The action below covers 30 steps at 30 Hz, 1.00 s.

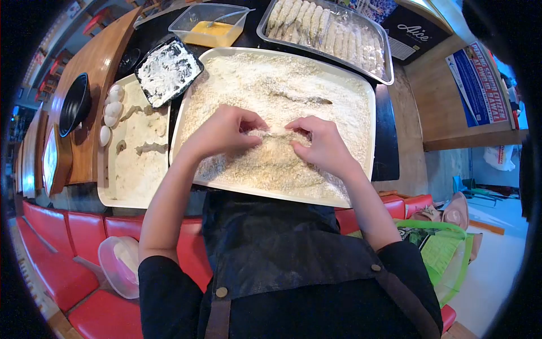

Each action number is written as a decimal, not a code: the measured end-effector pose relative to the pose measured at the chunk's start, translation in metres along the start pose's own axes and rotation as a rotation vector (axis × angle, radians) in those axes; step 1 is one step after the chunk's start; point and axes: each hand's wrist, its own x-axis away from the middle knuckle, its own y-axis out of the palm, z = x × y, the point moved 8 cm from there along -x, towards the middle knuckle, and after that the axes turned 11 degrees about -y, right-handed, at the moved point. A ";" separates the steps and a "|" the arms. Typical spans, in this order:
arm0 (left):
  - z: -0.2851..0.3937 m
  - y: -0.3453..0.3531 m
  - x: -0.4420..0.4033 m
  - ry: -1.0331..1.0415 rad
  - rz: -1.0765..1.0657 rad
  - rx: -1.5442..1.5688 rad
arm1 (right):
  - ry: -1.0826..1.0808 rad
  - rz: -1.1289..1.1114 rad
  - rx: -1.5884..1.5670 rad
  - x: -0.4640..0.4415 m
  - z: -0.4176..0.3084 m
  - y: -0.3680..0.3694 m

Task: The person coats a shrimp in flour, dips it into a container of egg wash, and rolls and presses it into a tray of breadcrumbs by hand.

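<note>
Over the crumb-filled cream tray point(179, 138), my left hand point(226, 133) and my right hand point(324, 146) face each other. A crumb-coated shrimp point(275, 134) lies stretched between them, its ends pinched in the curled fingers of both hands. Pale breadcrumbs point(248, 169) fill the tray around my hands. Farther back in the same tray lies another shrimp point(302, 99), long and partly dusted, with its darker tail to the right. The fingertips partly hide the ends of the shrimp that I hold.
Left stands a tray point(130, 189) with several uncoated shrimp. Beside it are several eggs point(113, 107) and a black tray of white flour point(169, 70). At the back are a plastic tub point(180, 25) with yellow liquid and a tray point(389, 70) of rows of coated shrimp. Red seats point(56, 231) run below.
</note>
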 end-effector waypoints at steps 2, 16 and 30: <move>-0.016 0.000 -0.008 -0.098 -0.090 0.130 | 0.034 -0.035 -0.002 0.001 0.004 0.003; 0.005 0.009 0.014 0.424 0.320 -0.116 | -0.277 0.147 0.099 -0.008 -0.020 0.015; 0.028 -0.009 0.013 0.496 0.385 -0.213 | -0.122 0.152 0.039 0.000 -0.002 -0.005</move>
